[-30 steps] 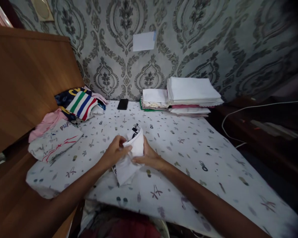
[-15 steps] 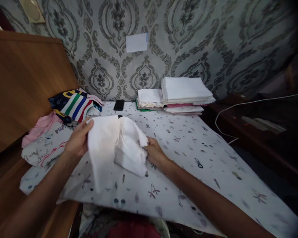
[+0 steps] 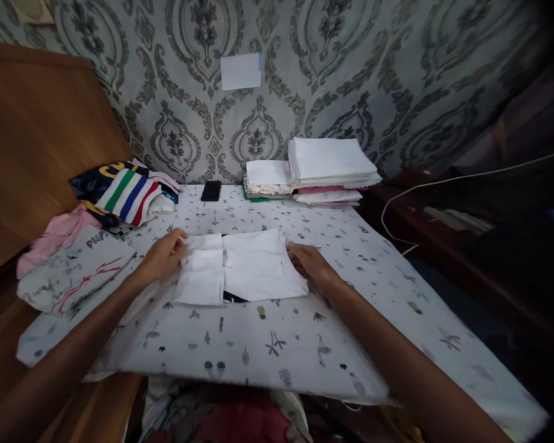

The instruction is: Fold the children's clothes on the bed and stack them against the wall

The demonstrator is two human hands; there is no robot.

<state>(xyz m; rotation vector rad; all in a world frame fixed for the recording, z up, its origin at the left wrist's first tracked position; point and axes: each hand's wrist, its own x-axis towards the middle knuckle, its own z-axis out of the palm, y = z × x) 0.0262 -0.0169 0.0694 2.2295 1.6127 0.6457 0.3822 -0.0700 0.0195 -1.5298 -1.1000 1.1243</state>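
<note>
Lifted a moment ago, the white cloth [image 3: 253,261] now lies flat on the patterned sheet [image 3: 305,338] (a black strip [image 3: 234,298] peeking out), so its layers seem easier to handle. My left hand [image 3: 164,256] and right hand [image 3: 314,266] curl at opposite edges; I can't tell whether they're gripping.

Dim, flat light, brighter on the white cloth [image 3: 252,267]; near-black right edge; stretched, soft corners.

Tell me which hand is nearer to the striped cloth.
Left. The left hand is front-right of the striped cloth; the right hand is farther right, with the white cloth between them.
</note>
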